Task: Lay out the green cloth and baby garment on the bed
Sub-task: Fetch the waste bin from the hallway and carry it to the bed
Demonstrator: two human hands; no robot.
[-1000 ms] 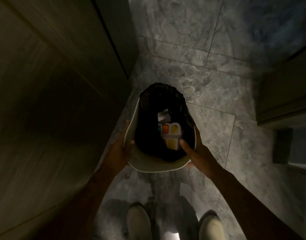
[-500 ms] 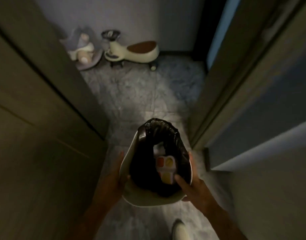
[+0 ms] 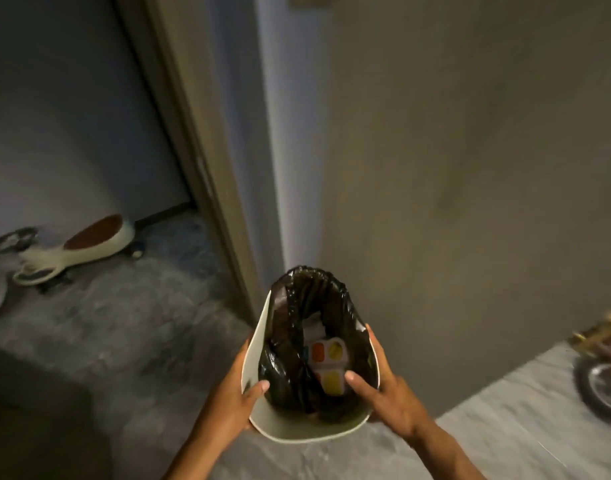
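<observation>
Grey marble-look floor tiles [image 3: 124, 327] meet a dim beige wall [image 3: 470, 168]. Both hands grasp a cream plastic bin [image 3: 297, 422] lined with a black bag [image 3: 297, 306]: left hand [image 3: 228, 407], right hand [image 3: 390, 400]. Green cloth and baby garment are out of view. A cream ride-on toy car [image 3: 72, 251] stands far left.

bicycle wheel [image 3: 605, 386] cut off at right, blurred, ride-on toy [image 3: 68, 251] blurred

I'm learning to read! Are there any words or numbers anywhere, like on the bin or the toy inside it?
None can be read.
White bin: plain, no label showing.
Toy in the black bag: orange and yellow patches only, no letters visible.
Ride-on car: too blurred to tell.
</observation>
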